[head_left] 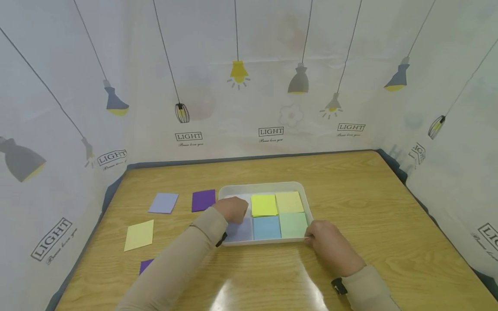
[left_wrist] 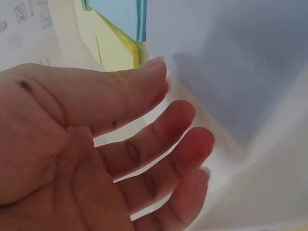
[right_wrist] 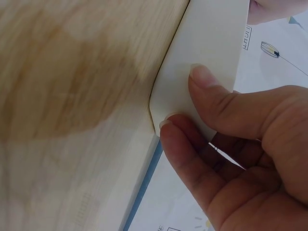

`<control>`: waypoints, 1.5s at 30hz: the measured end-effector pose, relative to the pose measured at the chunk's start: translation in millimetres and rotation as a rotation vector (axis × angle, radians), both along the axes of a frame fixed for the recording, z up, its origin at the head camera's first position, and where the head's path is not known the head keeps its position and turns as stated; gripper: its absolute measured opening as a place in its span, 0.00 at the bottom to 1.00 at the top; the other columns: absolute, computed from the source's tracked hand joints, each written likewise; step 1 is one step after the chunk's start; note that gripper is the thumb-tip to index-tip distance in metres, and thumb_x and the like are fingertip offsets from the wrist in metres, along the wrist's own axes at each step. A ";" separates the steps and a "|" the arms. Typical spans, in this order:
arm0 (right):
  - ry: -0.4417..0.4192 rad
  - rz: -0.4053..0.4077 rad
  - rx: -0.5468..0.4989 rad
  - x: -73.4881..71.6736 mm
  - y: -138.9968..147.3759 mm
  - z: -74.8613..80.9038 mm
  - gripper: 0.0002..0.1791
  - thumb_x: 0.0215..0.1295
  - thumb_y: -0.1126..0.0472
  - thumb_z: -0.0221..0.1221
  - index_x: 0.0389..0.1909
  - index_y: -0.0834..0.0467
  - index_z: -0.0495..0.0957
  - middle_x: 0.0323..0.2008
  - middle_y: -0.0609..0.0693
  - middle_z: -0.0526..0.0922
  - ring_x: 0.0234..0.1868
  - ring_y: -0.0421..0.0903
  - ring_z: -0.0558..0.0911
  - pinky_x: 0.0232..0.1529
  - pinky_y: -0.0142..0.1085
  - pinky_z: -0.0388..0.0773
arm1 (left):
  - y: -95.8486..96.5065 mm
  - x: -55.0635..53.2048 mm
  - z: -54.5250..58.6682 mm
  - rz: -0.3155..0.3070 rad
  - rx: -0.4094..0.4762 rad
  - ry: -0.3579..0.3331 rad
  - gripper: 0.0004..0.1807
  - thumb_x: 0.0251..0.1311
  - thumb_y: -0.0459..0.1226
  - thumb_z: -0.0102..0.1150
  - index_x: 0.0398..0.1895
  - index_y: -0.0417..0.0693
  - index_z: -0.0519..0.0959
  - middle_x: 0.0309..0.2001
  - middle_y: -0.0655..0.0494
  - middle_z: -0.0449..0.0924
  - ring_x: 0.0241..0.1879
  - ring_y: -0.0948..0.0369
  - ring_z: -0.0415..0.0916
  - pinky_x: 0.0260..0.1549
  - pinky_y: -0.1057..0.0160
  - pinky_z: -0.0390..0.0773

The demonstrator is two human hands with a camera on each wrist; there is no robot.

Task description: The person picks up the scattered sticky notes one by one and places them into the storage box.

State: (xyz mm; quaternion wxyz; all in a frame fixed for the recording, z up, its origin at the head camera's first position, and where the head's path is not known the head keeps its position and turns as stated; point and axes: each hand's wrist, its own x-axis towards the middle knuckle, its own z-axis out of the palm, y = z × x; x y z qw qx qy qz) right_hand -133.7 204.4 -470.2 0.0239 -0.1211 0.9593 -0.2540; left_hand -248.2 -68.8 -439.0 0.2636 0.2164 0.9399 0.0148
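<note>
The left hand (head_left: 232, 209), loosely bent, holds nothing visible over the white tray (head_left: 261, 188); lavender paper (head_left: 242, 231) lies beside it, yellow paper (head_left: 264, 205) to its right. The right hand (head_left: 328, 242) pinches the tray's corner.

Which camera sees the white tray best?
The head view: it looks down on nearly the whole white tray, though the left hand covers some. The left wrist view shows part of its inside; the right wrist view, only its outside near one corner.
</note>
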 end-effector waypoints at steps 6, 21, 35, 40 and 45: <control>-0.001 0.009 -0.002 -0.9 0.3 -1.3 0.04 0.59 0.67 0.68 0.26 0.57 0.87 0.27 0.45 0.83 0.29 0.36 0.78 0.33 0.31 0.79 | -9.2 1.7 5.9 0.039 0.073 0.026 0.03 0.68 0.34 0.57 0.35 0.50 0.77 0.35 0.57 0.78 0.35 0.60 0.72 0.36 0.61 0.74; -0.020 -0.008 -0.011 0.5 2.0 -1.3 0.04 0.61 0.67 0.67 0.28 0.57 0.87 0.30 0.45 0.84 0.33 0.38 0.80 0.36 0.34 0.82 | -29.3 22.5 16.0 0.125 0.190 0.179 0.06 0.69 0.43 0.60 0.36 0.53 0.75 0.35 0.59 0.79 0.32 0.61 0.73 0.28 0.60 0.73; -0.022 -0.020 -0.007 -1.2 0.5 -1.0 0.06 0.61 0.68 0.66 0.26 0.56 0.86 0.28 0.44 0.83 0.33 0.38 0.80 0.37 0.36 0.82 | -53.7 22.6 19.9 0.187 0.299 0.217 0.05 0.70 0.40 0.59 0.38 0.48 0.77 0.33 0.55 0.80 0.29 0.60 0.74 0.26 0.62 0.73; -0.021 -0.012 -0.015 -1.0 -0.4 -0.3 0.05 0.61 0.68 0.66 0.27 0.57 0.86 0.29 0.45 0.83 0.33 0.39 0.80 0.37 0.36 0.83 | -74.7 18.3 11.2 0.229 0.294 0.248 0.05 0.70 0.40 0.58 0.39 0.48 0.77 0.35 0.56 0.79 0.32 0.60 0.73 0.29 0.60 0.73; -0.022 -0.014 -0.015 -0.9 -0.5 -0.3 0.06 0.60 0.68 0.66 0.26 0.56 0.86 0.28 0.45 0.83 0.32 0.38 0.80 0.36 0.34 0.82 | -98.5 12.6 2.9 0.283 0.327 0.248 0.05 0.69 0.38 0.56 0.40 0.47 0.79 0.40 0.53 0.82 0.38 0.57 0.77 0.39 0.55 0.79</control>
